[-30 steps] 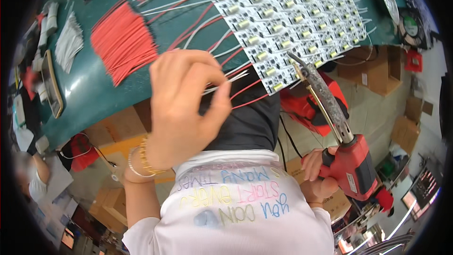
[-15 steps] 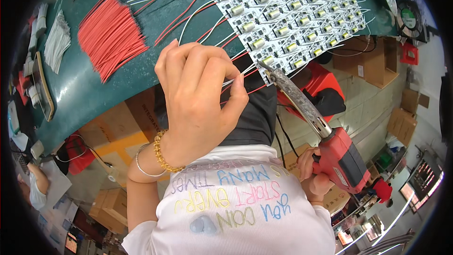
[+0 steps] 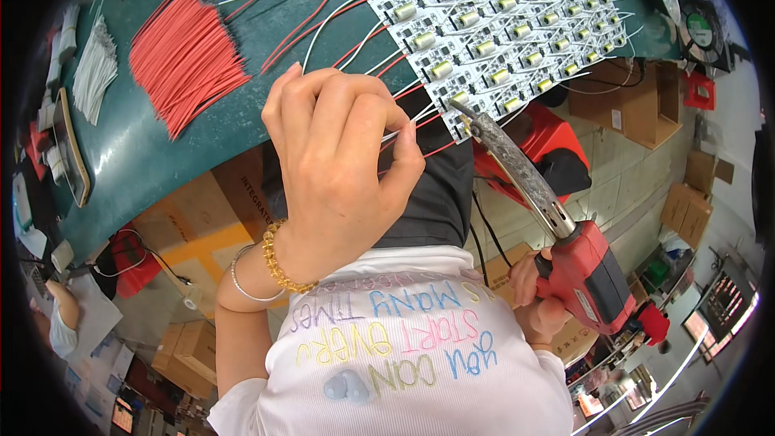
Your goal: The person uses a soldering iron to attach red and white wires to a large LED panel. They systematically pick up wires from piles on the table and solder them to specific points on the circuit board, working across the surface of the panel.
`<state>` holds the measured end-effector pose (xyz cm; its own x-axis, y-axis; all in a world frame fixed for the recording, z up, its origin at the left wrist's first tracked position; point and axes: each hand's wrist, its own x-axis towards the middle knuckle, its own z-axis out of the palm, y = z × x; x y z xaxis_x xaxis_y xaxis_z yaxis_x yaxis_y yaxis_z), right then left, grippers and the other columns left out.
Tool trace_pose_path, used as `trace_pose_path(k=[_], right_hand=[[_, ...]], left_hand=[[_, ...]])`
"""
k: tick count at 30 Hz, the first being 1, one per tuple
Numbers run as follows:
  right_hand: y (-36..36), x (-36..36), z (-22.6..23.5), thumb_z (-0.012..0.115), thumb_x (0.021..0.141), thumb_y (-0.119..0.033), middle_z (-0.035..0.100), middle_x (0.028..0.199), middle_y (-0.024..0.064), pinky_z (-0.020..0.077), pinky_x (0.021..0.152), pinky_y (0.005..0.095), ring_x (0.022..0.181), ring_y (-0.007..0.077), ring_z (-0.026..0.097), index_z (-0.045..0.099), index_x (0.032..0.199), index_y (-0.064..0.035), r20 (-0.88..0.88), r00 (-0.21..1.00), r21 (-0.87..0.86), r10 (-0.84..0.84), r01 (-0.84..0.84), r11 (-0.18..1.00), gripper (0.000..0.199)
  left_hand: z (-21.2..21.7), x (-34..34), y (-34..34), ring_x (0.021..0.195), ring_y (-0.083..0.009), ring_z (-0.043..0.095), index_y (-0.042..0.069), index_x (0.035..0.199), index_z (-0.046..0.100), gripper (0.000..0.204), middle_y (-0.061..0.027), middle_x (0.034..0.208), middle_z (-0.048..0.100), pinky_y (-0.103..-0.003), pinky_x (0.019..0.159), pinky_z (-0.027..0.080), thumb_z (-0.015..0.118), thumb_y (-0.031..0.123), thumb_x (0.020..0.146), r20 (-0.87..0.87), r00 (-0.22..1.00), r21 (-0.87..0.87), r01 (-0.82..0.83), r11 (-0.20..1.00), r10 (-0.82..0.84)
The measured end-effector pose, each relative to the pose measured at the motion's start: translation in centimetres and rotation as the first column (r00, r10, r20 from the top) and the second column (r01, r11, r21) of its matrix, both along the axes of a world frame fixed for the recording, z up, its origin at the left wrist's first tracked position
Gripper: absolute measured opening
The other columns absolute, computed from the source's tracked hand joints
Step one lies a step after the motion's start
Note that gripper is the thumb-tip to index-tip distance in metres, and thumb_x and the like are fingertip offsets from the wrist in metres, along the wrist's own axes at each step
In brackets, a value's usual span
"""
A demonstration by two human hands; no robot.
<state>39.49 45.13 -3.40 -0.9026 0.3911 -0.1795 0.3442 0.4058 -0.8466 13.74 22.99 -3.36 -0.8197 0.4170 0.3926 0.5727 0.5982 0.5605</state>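
Observation:
A panel of white circuit boards point(image 3: 484, 28) lies at the table's front edge, carrying rows of yellowish cylindrical parts and red and white wires. Thumb and index finger of my left hand point(image 3: 335, 157) are pinched on a white wire point(image 3: 418, 115) by the panel's near left corner. My right hand point(image 3: 534, 295) grips a red and black pistol-shaped soldering iron point(image 3: 593, 274) from below. Its dark tip reaches the boards near that same corner, close to a yellowish cylinder. Whether the tip touches a joint is too small to tell.
On the green table point(image 3: 234, 125) lie a bundle of red wires point(image 3: 187, 60) and a smaller bundle of white wires point(image 3: 95, 73). A fan point(image 3: 701, 28) stands at the far right. Below are a red stool point(image 3: 537, 145) and cardboard boxes point(image 3: 630, 105). Another person's arm point(image 3: 63, 307) shows at left.
The soldering iron has shifted very slightly, its tip a little farther in over the boards. My left hand keeps its pinch on the white wire, almost unmoved.

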Motion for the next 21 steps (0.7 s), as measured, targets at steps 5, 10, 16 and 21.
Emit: trace_pose_path(k=[5, 10, 16, 21], right_hand=[[-1.7, -2.8, 1.2, 0.064, 0.071, -0.072, 0.044, 0.051, -0.0051, 0.0377, 0.049, 0.028, 0.044, 0.011, 0.044, 0.049, 0.115, -0.0001, -0.032, 0.995, -0.127, -0.095, 0.09, 0.988, 0.086], [-1.9, -2.8, 1.8, 0.065, 0.071, -0.072, 0.045, 0.051, -0.0047, 0.0374, 0.048, 0.0279, 0.044, 0.0112, 0.044, 0.05, 0.107, -0.0011, -0.118, 0.987, -0.24, -0.111, 0.08, 0.967, 0.081], [-2.0, -3.0, 2.1, 0.065, 0.071, -0.072, 0.046, 0.051, -0.0043, 0.0371, 0.048, 0.0279, 0.044, 0.0113, 0.045, 0.051, 0.098, -0.0024, -0.169, 0.978, -0.316, -0.123, 0.064, 0.947, 0.076], [-2.2, -3.5, 1.8, 0.065, 0.072, -0.072, 0.047, 0.051, -0.0039, 0.0368, 0.047, 0.0279, 0.044, 0.0114, 0.045, 0.051, 0.09, -0.0034, -0.193, 0.974, -0.365, -0.116, 0.039, 0.93, 0.072]], left_hand=[[-0.1, 0.0, 0.0, 0.091, -0.0256, 0.055, 0.008, 0.08, 0.058, 0.017, -0.0042, 0.088, 0.059, -0.047, 0.097, 0.035, 0.07, 0.002, 0.07, -0.005, 1.0, -0.006, 0.003, 1.0, -0.003], [0.0, 0.0, -0.3, 0.093, -0.0253, 0.056, 0.007, 0.079, 0.06, 0.015, -0.0036, 0.088, 0.06, -0.048, 0.101, 0.033, 0.072, 0.003, 0.07, 0.034, 0.999, 0.11, 0.004, 0.994, -0.008], [1.1, 0.6, -0.2, 0.098, -0.0259, 0.056, 0.008, 0.076, 0.064, 0.013, -0.0035, 0.093, 0.06, -0.054, 0.103, 0.029, 0.074, 0.005, 0.069, 0.099, 0.992, -0.029, 0.082, 0.996, -0.079], [1.3, 0.8, -0.2, 0.099, -0.0262, 0.055, 0.009, 0.075, 0.064, 0.013, -0.0037, 0.096, 0.059, -0.057, 0.104, 0.028, 0.074, 0.006, 0.067, 0.115, 0.991, -0.047, 0.08, 0.996, -0.074]])
